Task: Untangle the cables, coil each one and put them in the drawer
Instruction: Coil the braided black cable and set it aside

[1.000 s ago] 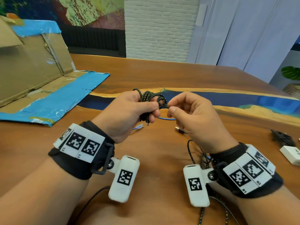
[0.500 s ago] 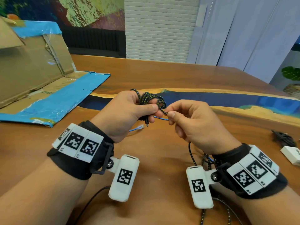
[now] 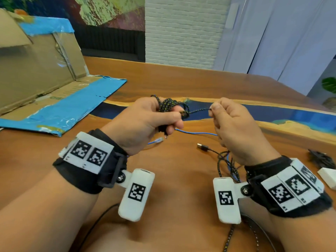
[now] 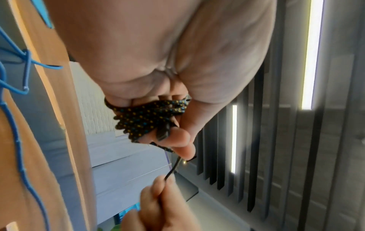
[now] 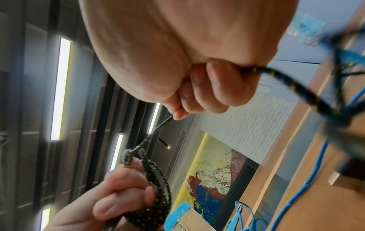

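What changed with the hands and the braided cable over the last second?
The right hand moved right, away from the left hand, drawing a taut strand of the black braided cable out of the bundle; it pinches that strand as before. The left hand kept its grip on the coiled bundle in about the same place. The blue cable and the USB plug stayed on the table.
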